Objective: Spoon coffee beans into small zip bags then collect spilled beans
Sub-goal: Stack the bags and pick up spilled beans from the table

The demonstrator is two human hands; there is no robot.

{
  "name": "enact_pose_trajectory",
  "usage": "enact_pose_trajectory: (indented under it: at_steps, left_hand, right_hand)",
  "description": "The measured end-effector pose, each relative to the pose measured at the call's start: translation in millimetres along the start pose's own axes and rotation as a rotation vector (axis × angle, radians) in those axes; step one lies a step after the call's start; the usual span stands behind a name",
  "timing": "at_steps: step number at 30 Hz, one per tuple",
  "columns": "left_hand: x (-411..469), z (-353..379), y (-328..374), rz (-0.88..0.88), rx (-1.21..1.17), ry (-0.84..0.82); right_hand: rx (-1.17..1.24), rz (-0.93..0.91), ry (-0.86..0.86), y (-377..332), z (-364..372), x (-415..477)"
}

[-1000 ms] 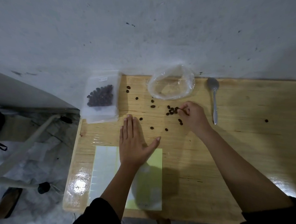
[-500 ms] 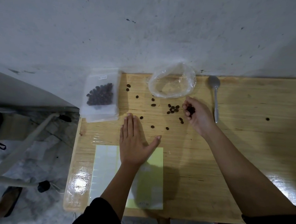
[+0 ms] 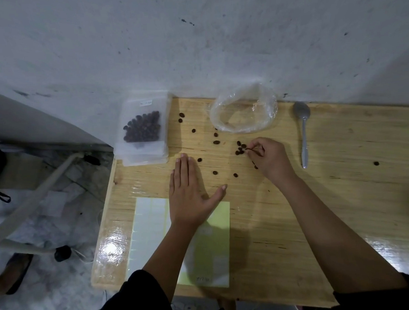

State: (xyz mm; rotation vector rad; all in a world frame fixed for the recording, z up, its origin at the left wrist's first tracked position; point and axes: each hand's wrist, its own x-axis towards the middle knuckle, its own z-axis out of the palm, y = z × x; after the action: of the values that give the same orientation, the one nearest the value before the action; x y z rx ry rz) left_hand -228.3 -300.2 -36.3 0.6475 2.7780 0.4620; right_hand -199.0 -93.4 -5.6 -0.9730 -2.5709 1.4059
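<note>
Several loose dark brown coffee beans (image 3: 215,172) dot the pale wooden desk (image 3: 343,195). The right grip (image 3: 270,158), fingers curled, pinches one bean at a small cluster by its fingertips. Others lie between the hands. The left grip (image 3: 189,193) rests flat, fingers straight, holding nothing. A filled clear zip bag (image 3: 141,129) sits at the desk's far-left corner.

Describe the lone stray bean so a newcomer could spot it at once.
On the wooden table against the grey wall, find the grey spoon near the back edge. Right of its handle sits one dark bean, alone on bare wood; the other loose beans lie left of the spoon.
</note>
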Motion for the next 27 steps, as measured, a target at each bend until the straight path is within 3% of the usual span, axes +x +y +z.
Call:
enact_pose_trajectory:
  at_steps: [3, 7, 9, 11, 16, 19, 27]
  left_hand:
    - [0, 1, 0, 0.0, 0.004, 0.002]
    - [0, 2, -1, 0.002, 0.002, 0.003]
    - [0, 2, -1, 0.003, 0.005, 0.004]
    - [0, 2, -1, 0.003, 0.014, 0.003]
    - [0, 1, -1, 0.0, 0.005, -0.001]
    - [0, 1, -2, 0.003, 0.005, -0.008]
    - [1, 2, -2, 0.002, 0.008, -0.005]
  right_hand:
    - [0.124, 0.156, 0.009, -6, -4, 1]
    - [0.906, 0.442, -0.027, -6, -18, 2]
    - [1.097, 0.483, -0.023, -5, -21, -2]
    - [1.036, 0.467, -0.019, -7, -20, -3]
    - [0.189, 0.19, 0.04, -4, -4, 5]
    - [0.096, 0.083, 0.084, -4, 7, 4]
    - [0.014, 0.032, 0.052, -5, 13, 5]
